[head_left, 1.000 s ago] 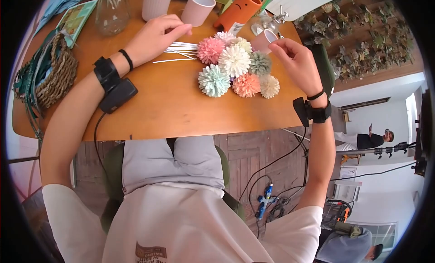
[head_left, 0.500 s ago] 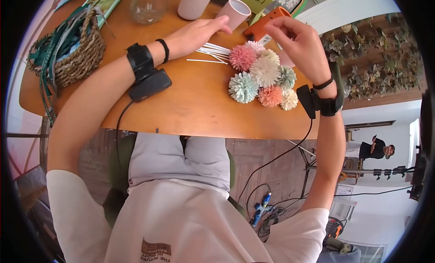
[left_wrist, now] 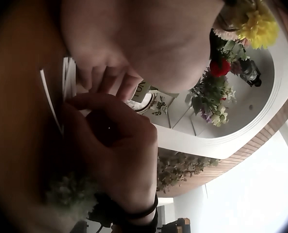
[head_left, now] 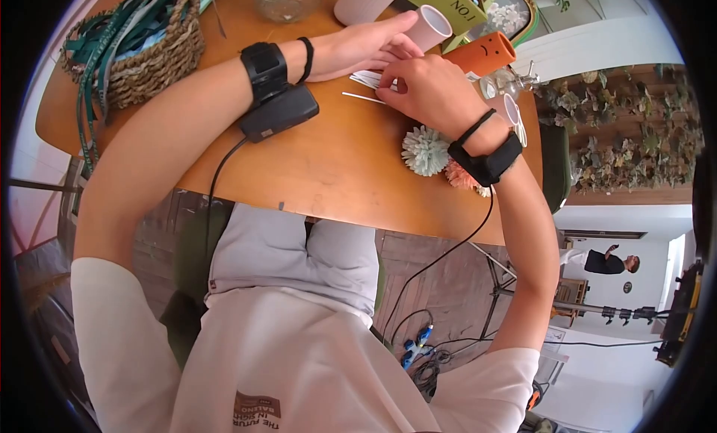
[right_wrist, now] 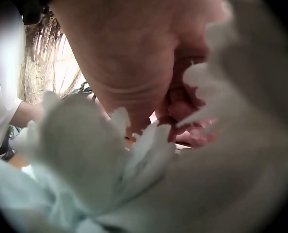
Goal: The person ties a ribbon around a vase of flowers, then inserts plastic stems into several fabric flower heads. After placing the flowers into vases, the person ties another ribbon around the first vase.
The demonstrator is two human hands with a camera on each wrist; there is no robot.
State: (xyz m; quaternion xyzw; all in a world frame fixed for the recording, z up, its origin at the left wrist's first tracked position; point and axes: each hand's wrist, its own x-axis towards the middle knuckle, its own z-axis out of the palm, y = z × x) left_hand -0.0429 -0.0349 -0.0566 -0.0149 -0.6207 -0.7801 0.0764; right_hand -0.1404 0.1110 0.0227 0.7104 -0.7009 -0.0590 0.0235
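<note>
My left hand (head_left: pixel 362 51) reaches in over the table with its fingers fairly straight, close above the white stems (head_left: pixel 362 98). Beside its fingertips, my right hand (head_left: pixel 441 97) bends down over the bunch of artificial flowers. The right thumb and index fingertip come together at the stem ends, also shown in the left wrist view; I cannot tell whether they pinch a stem. A pale mint pompom flower (head_left: pixel 426 151) and a coral one (head_left: pixel 461 176) show below the right wrist, which hides most other blooms. Pale petals (right_wrist: pixel 81 150) fill the right wrist view.
Behind my hands stand a pink cup (head_left: pixel 431 28), an orange pot with a sad face (head_left: pixel 484 54) and a green box (head_left: pixel 457 16). A small pink cup (head_left: pixel 506 106) is right of my right hand. At left sit a woven basket (head_left: pixel 160 69) with ribbons and a glass vase (head_left: pixel 287 1).
My right hand has moved left from beside the small pink cup, across the flowers, to the stems near my left hand. The head view has shifted, showing more of the right side.
</note>
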